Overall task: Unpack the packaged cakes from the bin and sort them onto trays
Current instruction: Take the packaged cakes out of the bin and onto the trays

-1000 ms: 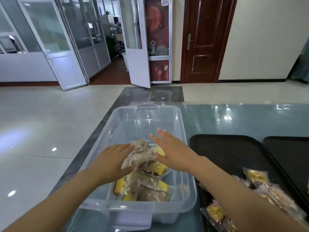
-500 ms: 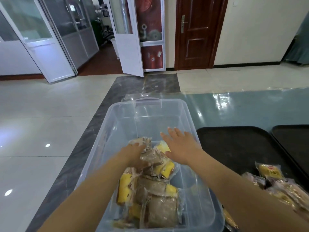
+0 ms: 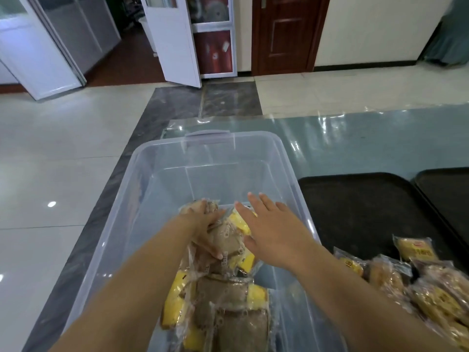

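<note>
Clear plastic bin [image 3: 162, 179] on glass-topped desk [image 3: 380, 138]. Left hand [image 3: 206, 228] inside bin, fingers curled round brown packaged cake [image 3: 228, 241] atop pile of packaged cakes [image 3: 223, 308]. Right hand [image 3: 272, 229] over bin, fingers straight and spread, holding nothing. Black tray [image 3: 355, 207] just right of bin carries sorted cakes [image 3: 411, 273]; second black tray [image 3: 449, 189] beside it.
</note>
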Available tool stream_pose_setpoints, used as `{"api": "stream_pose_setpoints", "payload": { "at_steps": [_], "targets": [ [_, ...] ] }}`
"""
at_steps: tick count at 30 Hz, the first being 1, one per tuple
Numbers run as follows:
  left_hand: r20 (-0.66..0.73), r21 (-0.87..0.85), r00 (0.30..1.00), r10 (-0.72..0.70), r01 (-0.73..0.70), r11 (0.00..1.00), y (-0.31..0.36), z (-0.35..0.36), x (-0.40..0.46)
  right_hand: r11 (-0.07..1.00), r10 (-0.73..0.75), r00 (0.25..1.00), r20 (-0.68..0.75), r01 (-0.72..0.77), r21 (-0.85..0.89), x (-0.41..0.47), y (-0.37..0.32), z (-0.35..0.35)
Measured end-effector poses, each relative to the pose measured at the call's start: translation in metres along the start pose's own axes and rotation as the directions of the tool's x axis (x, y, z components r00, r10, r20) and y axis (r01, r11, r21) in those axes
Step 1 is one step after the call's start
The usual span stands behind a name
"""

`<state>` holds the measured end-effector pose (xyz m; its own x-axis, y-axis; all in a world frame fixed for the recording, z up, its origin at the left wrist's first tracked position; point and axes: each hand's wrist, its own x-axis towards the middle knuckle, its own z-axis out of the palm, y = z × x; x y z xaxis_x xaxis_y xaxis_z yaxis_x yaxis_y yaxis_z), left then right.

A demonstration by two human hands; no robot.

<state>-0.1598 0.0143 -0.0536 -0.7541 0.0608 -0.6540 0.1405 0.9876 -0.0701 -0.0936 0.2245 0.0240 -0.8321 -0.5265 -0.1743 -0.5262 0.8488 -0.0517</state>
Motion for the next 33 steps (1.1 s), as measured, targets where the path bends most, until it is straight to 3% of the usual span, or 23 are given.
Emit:
{"api": "stream_pose_setpoints", "payload": {
  "at_steps": [3,6,16,20,27,33],
  "targets": [
    [0.030,0.017,0.999,-0.016,0.016,1.000,0.002,0.000,0.008,1.000,-0.002,1.000,-0.003,0.002,0.019,0.001,0.000,0.000],
    [-0.056,0.046,0.998,0.008,-0.006,0.999,0.006,-0.002,0.004,1.000,0.001,1.000,0.001,-0.001,0.029,0.002,0.000,0.000],
    [-0.179,-0.141,0.982,0.062,-0.088,0.986,-0.014,0.010,-0.016,0.999,0.001,1.000,0.015,-0.002,0.043,-0.002,-0.001,-0.006],
    [-0.113,-0.143,0.991,0.068,-0.084,0.986,-0.008,0.027,-0.022,0.999,0.001,1.000,0.029,-0.002,0.037,-0.002,-0.002,-0.007],
    [-0.010,-0.295,0.997,-0.073,0.067,0.953,-0.004,0.044,-0.013,1.000,0.008,1.000,0.021,-0.009,0.019,-0.003,-0.003,-0.006],
    [-0.188,-0.335,0.982,-0.002,-0.063,0.940,-0.011,0.049,-0.013,1.000,0.007,1.000,0.011,-0.007,0.011,-0.002,-0.002,-0.005]
  ]
}}
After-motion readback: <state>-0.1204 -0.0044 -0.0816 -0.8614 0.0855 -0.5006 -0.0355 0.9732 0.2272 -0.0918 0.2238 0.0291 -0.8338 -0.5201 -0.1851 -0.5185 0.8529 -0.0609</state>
